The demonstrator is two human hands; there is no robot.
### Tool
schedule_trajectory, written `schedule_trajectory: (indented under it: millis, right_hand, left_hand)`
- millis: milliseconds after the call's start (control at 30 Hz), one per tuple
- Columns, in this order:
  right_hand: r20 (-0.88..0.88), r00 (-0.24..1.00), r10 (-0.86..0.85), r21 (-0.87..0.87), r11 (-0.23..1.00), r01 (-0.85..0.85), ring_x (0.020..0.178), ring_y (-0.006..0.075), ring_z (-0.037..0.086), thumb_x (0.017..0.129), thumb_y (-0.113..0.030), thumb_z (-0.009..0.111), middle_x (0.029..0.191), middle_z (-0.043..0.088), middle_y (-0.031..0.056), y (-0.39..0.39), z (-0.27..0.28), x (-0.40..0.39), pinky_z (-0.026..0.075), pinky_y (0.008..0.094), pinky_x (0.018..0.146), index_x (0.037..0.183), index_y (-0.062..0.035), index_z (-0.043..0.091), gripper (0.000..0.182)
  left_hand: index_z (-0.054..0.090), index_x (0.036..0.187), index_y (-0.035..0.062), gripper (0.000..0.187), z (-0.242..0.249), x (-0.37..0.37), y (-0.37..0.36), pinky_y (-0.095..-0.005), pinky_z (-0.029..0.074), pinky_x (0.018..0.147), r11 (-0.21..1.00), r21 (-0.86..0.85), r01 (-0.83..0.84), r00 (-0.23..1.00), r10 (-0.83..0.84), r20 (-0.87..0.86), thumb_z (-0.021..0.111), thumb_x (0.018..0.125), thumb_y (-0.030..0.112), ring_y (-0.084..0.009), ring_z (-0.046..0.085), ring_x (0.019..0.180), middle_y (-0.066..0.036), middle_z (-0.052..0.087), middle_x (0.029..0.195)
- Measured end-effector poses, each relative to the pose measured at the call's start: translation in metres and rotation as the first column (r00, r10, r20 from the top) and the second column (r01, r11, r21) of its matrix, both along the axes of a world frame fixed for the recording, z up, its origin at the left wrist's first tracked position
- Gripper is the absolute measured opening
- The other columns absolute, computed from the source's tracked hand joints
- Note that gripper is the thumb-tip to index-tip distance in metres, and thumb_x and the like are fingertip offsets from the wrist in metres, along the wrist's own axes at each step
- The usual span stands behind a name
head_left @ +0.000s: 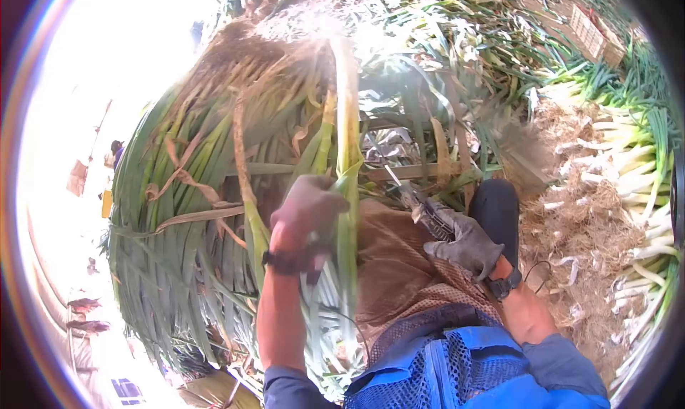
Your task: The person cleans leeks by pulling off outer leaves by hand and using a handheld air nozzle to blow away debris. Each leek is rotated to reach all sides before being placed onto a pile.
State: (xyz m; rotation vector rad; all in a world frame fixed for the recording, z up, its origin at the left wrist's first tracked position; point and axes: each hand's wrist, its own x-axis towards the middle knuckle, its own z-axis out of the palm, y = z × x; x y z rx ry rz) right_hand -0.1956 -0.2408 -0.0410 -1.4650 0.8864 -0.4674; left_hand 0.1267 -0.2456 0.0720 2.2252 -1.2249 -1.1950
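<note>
My left hand [307,208], in a grey glove and slightly blurred, is closed around a leek [347,109]. The leek stands nearly upright in view, its pale root end pointing away from me and its green leaves hanging beside my leg. In my right hand [467,243], also gloved, is a knife [432,216] with a dark ridged handle. Its thin metal tip points up and left, apart from the leek. A large heap of leeks [193,209] lies beside my left arm, roots at the far end and leaves drooping toward me.
Trimmed leeks [635,166] lie in a row at the right. Cut roots [578,231] cover the ground between them and my knee. Leaf scraps [457,31] spread ahead, and a crate [596,34] stands at the far right. Bright glare washes out the left side.
</note>
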Motion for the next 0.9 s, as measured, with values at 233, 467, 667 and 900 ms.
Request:
schedule_trajectory:
  millis: [233,467,667,900]
  right_hand:
    - [-0.136,0.988,-0.076,-0.162,0.985,0.054,0.139,0.0353,0.064,0.090,-0.037,0.085,0.151,0.065,0.0247,0.030,-0.049,-0.026,0.049,0.0401,0.117,0.169,-0.0046,0.042,0.096]
    - [-0.341,0.939,0.034,-0.068,0.996,-0.061,0.130,0.0429,0.067,0.089,-0.040,0.082,0.146,0.067,0.0247,0.026,-0.026,0.010,0.053,0.0475,0.111,0.171,-0.0115,0.040,0.097]
    - [-0.295,0.955,-0.043,-0.191,0.982,-0.015,0.131,0.0430,0.067,0.088,-0.035,0.084,0.143,0.069,0.0253,0.007,-0.042,0.028,0.054,0.0458,0.111,0.165,-0.0128,0.049,0.088]
    - [-0.327,0.937,-0.123,-0.142,0.987,0.080,0.126,0.0403,0.070,0.088,-0.039,0.084,0.139,0.070,0.0234,-0.007,-0.052,0.026,0.056,0.0456,0.107,0.162,-0.0136,0.054,0.084]
  left_hand:
    - [0.084,0.104,-0.0037,0.034,-0.164,0.013,-0.085,-0.0402,0.057,0.075,0.954,0.002,0.298,0.917,-0.287,0.277,0.081,0.079,0.019,-0.0215,0.072,0.079,-0.015,0.081,0.092]
    - [0.080,0.104,-0.0034,0.027,-0.170,0.019,-0.100,-0.0357,0.059,0.076,0.990,-0.034,-0.140,0.950,0.124,-0.285,0.071,0.095,0.021,-0.0236,0.072,0.079,-0.013,0.078,0.091]
    - [0.074,0.123,0.0011,0.034,-0.203,0.046,-0.109,-0.0398,0.058,0.072,0.964,0.078,-0.254,0.625,0.224,-0.748,0.068,0.099,0.025,-0.0249,0.069,0.075,-0.012,0.075,0.094]
    - [0.066,0.129,0.0049,0.056,-0.159,0.011,-0.120,-0.0400,0.061,0.087,0.858,-0.088,-0.506,0.248,0.047,-0.968,0.067,0.105,0.056,-0.0231,0.070,0.100,-0.010,0.070,0.110]
